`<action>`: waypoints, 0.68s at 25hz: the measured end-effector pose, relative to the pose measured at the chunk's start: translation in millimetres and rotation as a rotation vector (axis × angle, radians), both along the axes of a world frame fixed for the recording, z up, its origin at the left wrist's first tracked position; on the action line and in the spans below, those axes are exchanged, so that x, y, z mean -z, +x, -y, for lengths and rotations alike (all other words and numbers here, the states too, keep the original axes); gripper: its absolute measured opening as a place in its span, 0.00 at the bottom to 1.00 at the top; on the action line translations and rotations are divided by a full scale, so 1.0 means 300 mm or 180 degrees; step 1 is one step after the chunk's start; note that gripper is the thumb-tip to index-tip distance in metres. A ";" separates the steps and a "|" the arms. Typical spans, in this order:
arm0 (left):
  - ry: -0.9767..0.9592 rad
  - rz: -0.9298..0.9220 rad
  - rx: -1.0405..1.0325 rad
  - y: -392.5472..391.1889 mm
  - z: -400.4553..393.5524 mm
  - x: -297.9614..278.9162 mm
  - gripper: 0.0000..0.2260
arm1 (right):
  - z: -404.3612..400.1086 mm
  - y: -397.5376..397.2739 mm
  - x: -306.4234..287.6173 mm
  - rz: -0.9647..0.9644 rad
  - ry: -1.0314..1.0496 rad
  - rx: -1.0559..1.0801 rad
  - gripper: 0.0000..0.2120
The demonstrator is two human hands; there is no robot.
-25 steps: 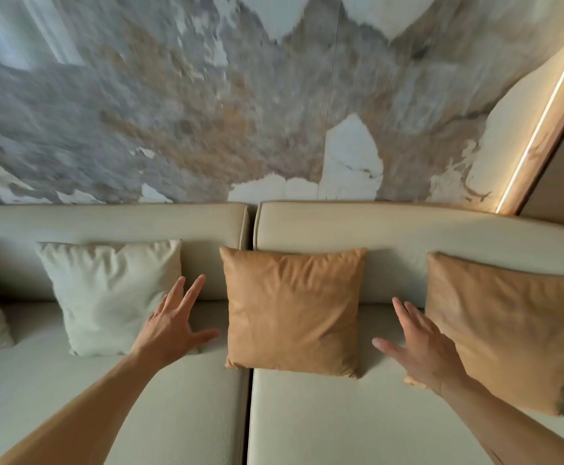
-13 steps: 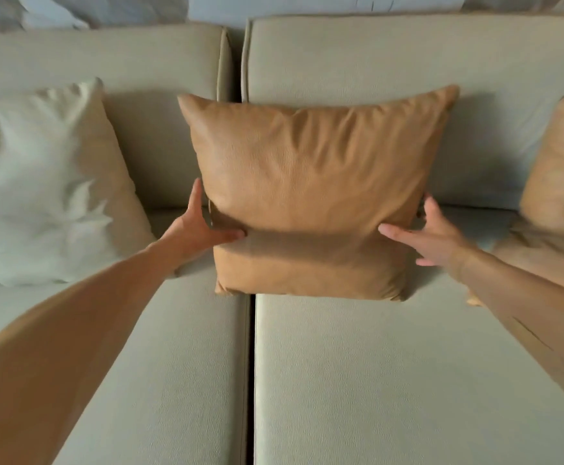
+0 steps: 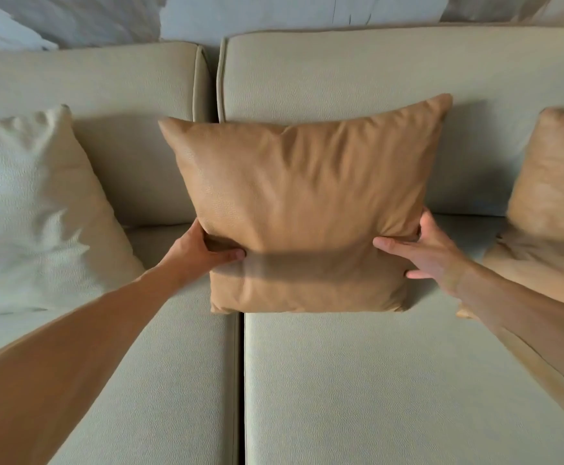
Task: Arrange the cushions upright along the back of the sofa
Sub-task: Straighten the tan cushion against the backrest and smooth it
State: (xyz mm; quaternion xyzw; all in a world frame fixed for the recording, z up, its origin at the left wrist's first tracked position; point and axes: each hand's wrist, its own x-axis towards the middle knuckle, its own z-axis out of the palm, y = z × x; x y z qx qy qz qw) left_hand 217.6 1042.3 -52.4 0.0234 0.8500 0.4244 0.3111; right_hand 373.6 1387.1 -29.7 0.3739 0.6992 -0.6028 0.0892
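Observation:
A tan leather cushion [image 3: 304, 196] leans upright against the back of the beige sofa [image 3: 341, 72], straddling the gap between its two sections. My left hand [image 3: 203, 248] grips the cushion's left edge, thumb on the front and fingers behind it. My right hand [image 3: 424, 251] holds the right edge the same way, thumb across the front. A white cushion [image 3: 35, 209] leans against the sofa back at the left. A second tan cushion [image 3: 552, 209] leans at the right, partly cut off by the frame and by my right forearm.
The beige seat [image 3: 357, 380] stretches toward me in front of the cushions, split by a dark seam. A mottled grey and white wall [image 3: 106, 18] rises behind the sofa back.
Both hands reached in from open in the air and took hold of the middle tan cushion's two sides. The view dropped toward the seat and moved closer.

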 end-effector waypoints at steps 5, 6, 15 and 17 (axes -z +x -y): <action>0.0185 -0.0024 0.0254 0.043 -0.160 -0.014 0.44 | -0.129 0.083 -0.041 0.0094 0.0092 0.0213 0.57; 0.0222 -0.0023 0.0294 0.051 -0.187 -0.013 0.44 | -0.147 0.098 -0.044 0.0108 0.0090 0.0230 0.60; 0.0005 -0.0004 0.0305 0.051 -0.200 0.005 0.47 | -0.174 0.118 0.000 -0.0011 -0.0134 0.0301 0.53; -0.0067 0.0026 0.0390 0.049 -0.204 0.001 0.46 | -0.173 0.111 0.005 0.0021 -0.0081 0.0386 0.49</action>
